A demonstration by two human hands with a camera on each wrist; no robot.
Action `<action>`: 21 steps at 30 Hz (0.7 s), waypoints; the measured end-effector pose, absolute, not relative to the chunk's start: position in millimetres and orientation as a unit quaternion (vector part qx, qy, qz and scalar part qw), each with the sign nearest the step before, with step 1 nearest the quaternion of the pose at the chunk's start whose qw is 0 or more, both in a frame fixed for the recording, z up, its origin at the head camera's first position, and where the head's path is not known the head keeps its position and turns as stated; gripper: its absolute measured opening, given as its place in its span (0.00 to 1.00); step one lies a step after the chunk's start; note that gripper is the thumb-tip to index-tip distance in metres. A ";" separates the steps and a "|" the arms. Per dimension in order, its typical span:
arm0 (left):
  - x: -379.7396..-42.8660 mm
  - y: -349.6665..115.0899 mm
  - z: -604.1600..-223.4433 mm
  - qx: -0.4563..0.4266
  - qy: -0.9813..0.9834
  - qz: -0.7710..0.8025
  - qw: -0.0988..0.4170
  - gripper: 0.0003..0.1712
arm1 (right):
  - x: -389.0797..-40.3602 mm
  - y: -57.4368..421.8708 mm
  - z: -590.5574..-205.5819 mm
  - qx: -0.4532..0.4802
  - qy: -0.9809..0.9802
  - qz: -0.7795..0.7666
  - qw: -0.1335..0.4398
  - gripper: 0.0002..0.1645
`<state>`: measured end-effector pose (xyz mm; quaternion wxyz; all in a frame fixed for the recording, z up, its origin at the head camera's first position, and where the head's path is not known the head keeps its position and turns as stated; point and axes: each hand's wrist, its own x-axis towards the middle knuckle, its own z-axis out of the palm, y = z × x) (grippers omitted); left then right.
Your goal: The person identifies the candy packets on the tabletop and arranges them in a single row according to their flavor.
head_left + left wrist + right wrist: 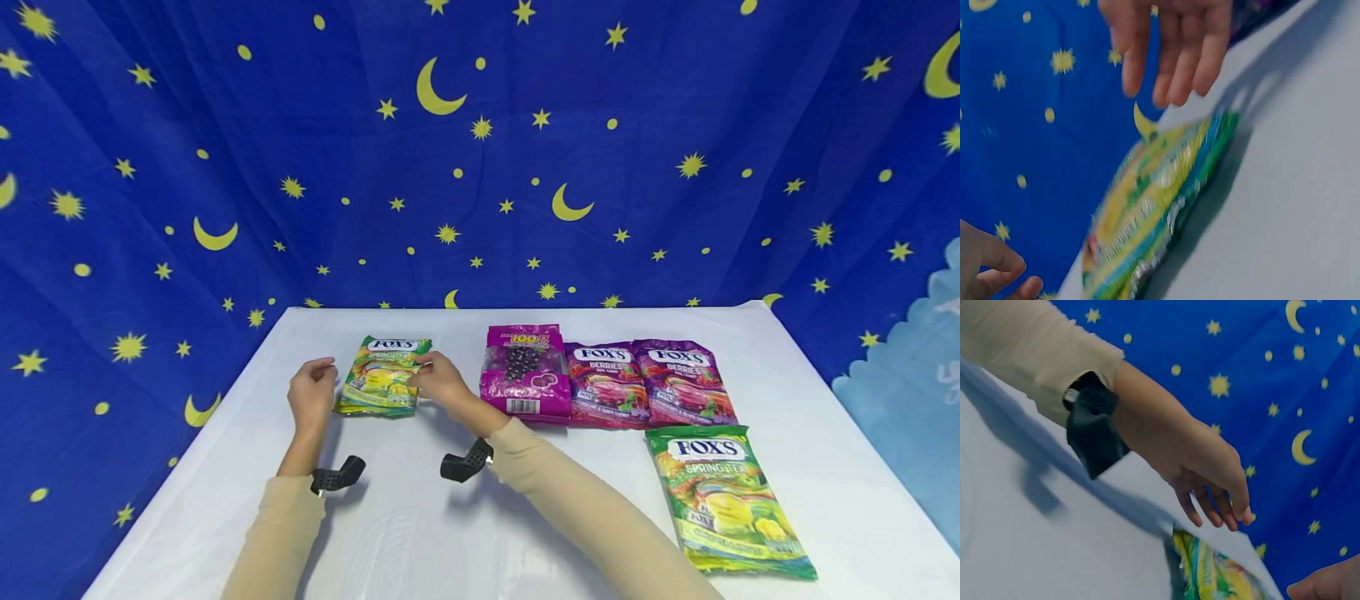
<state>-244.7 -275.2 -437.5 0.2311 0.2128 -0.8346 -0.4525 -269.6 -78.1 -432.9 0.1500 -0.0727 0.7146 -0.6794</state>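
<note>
A green and yellow FOX'S Spring Tea candy bag (384,385) lies on the left part of the white table, between both hands. My left hand (312,392) hovers off its left side, fingers loosely bent and holding nothing. At its right edge is my right hand (442,380). In the left wrist view the right hand (1172,47) hangs above the bag (1154,206) with relaxed fingers and a small gap below them. The right wrist view has the left hand (1200,465) just above the bag (1216,572), its fingers drooping and apart from it.
A magenta candy bag (523,379) and two purple FOX'S Berries bags (606,387) stand in a row at the back right. Another Spring Tea bag (727,504) lies in front of them. A blue star-patterned curtain (480,167) hangs behind the table (390,517).
</note>
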 end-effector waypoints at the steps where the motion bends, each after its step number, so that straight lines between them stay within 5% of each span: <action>1: -241.6 -273.2 -434.6 0.207 -0.833 -0.458 0.229 0.15 | -267.9 -75.9 -429.6 -0.077 0.705 -0.689 0.152 0.29; 21: -177.6 -167.9 -434.0 0.038 -0.722 -0.689 -0.048 0.19 | -236.0 12.4 -395.1 -0.186 0.697 -0.669 0.178 0.20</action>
